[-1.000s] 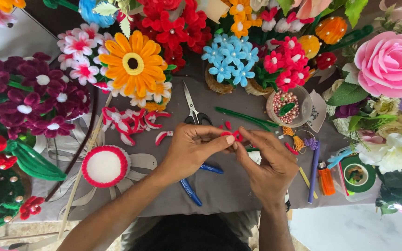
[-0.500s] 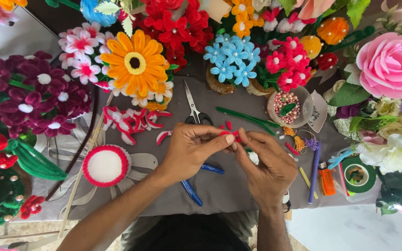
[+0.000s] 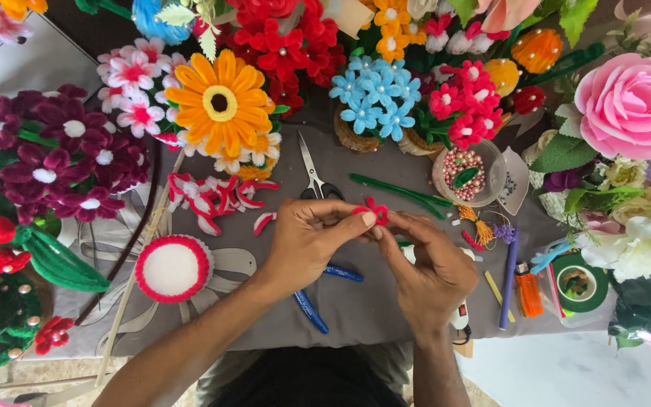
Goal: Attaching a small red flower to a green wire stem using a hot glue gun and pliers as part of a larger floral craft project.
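Note:
Both my hands meet over the middle of a grey cloth (image 3: 371,301). My left hand (image 3: 312,243) pinches a small red pipe-cleaner flower (image 3: 371,209) between thumb and forefinger. My right hand (image 3: 429,265) touches the same flower from below with its fingertips. Blue-handled pliers (image 3: 318,305) lie on the cloth under my left wrist. Scissors (image 3: 313,173) lie just beyond my left hand. A green pipe-cleaner stem (image 3: 397,190) lies beyond the flower.
Red-and-white petal loops (image 3: 212,197) and a red-rimmed white disc (image 3: 172,268) lie to the left. A clear cup of beads (image 3: 467,173), a purple pen (image 3: 508,280), an orange lighter (image 3: 528,290) and green tape (image 3: 580,282) sit right. Finished flower bouquets ring the cloth.
My hands have shifted slightly; the left fingers have closed tighter on the red flower, and the right fingertips have moved up under it.

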